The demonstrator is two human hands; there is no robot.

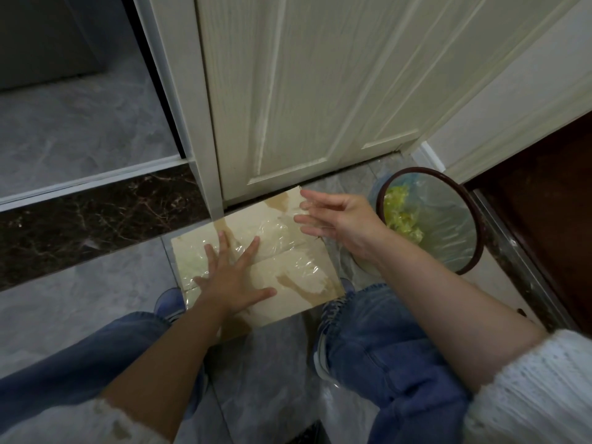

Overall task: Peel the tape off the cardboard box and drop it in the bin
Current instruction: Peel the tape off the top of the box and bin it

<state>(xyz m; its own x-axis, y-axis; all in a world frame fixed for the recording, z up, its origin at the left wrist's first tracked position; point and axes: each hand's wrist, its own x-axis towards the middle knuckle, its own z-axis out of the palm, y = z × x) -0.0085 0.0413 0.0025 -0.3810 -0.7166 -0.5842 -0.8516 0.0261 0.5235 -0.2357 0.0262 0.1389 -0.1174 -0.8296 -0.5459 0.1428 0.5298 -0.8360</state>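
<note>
The cardboard box [256,270] lies on the floor [80,302], left of the bin [448,225].

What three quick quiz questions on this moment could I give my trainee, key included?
1. True or false: the left hand lies flat on the cardboard box.
2. Which side of the box is the bin on: A) the person's left, B) the person's right?
3. What clear material lies across the top of the box?

Key:
1. True.
2. B; the right hand is between box and bin, fingers spread.
3. Tape, wrinkled and shiny.
</note>
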